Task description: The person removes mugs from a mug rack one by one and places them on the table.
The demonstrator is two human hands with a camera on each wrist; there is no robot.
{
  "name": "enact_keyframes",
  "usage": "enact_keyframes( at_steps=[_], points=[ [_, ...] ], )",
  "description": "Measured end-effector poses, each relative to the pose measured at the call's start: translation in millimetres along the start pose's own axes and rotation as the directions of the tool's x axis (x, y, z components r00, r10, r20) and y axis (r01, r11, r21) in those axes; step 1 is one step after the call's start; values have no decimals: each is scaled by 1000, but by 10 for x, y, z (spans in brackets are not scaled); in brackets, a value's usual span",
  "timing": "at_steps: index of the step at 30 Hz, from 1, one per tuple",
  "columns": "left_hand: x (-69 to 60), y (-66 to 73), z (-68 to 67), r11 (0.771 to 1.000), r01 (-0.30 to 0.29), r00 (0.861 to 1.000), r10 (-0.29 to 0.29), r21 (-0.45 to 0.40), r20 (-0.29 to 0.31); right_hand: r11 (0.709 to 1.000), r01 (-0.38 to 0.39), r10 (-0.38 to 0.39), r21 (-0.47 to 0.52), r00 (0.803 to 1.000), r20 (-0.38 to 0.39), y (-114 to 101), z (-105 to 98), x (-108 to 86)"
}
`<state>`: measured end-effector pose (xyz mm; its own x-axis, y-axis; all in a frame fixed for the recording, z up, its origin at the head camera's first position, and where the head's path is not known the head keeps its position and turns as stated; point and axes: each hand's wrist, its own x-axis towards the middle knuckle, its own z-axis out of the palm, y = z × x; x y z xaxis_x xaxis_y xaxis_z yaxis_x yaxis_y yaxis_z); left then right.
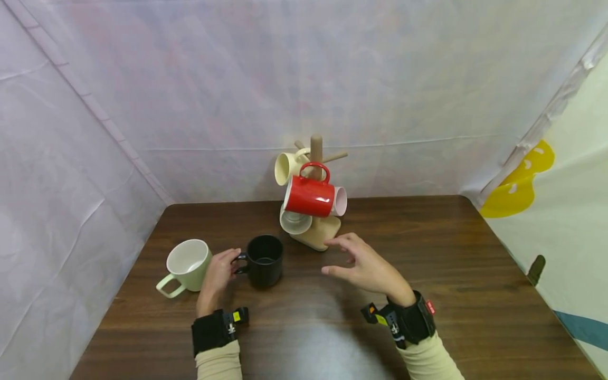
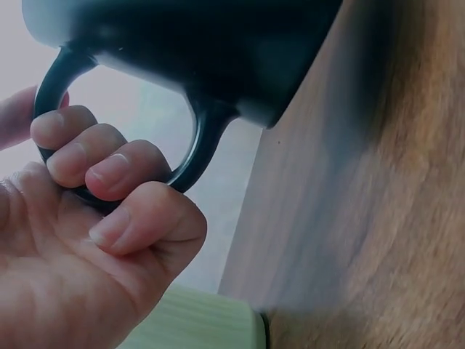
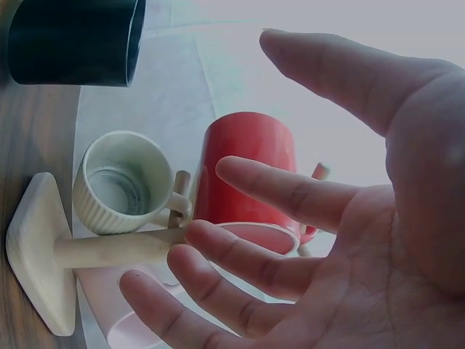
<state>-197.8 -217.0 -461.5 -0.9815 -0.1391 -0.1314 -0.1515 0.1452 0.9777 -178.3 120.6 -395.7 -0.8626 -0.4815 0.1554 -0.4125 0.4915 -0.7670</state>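
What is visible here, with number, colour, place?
table: 1, brown, foreground
mug rack: 1, beige, table's far side
red mug: 1, red, rack's front
cream mug: 1, cream, rack's upper left
ribbed mug: 1, whitish, rack's lower left
pink mug: 1, pink, rack's right
black mug: 1, black, left of rack
green mug: 1, green, table's left
sheets: several, whitish, beyond table
patches: 3, multicoloured, right sheet
wristbands: 2, black, wrists
sleeves: 2, beige, forearms
left hand: 1, gripping black mug's handle
right hand: 1, near rack
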Motion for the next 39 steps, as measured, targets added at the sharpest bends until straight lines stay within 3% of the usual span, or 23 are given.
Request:
enact_keyframes(
  at_steps=[13,25,39],
  points=[
    [5,4,-41,1000,17,1000,-17,12,0,1000,2,-2,-12,1000,3,0,-13,-8],
    [-6,-50,-104,996,87,996,-87,-29,8,999,6,-6,-41,1000,8,3,-6,-12],
    [-19,-71,-142,996,92,996,-92,-11,7,998,2,-1,-58,1000,17,-1,-15,-10]
  ],
)
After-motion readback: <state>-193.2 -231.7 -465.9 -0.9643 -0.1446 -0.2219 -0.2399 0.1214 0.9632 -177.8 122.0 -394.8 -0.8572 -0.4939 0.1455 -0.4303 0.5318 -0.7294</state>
